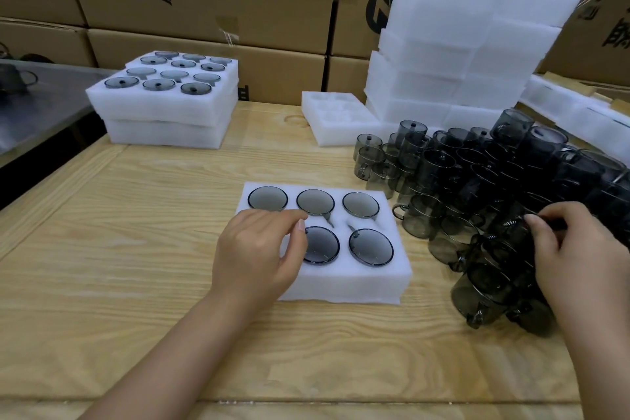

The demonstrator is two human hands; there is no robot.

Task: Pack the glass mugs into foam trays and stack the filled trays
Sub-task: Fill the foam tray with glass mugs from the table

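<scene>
Five glass mugs (315,202) show in the head view as dark rings sunk in the foam tray (341,285): three across the far row, two in the middle and right pockets of the near row. The tray lies on the desk (136,249) with its long side running left to right. Its sixth pocket, near left, sits under the left hand (255,249), so I cannot tell whether it is filled.

The left fingers (296,218) are loosely curled over that corner, the forefinger reaching toward the middle mug's rim. What they hold or press, if anything, is hidden.

The pile of loose mugs (443,181) stands just right of the tray, spreading away to the far right. The right hand (579,256) is in it, clearly the nearer hand to the supply. Its fingers (545,215) and thumb are drawn together on the upper edge of a dark mug (511,239) near the top of the pile, which looks like a pinch on the rim.

If the hidden pocket is empty, that mug has to travel left across the whole tray, over the two seated in the near row. The left hand would then need to clear the corner.

Two filled trays (163,106) are stacked at the far left of the desk, well apart.
</scene>
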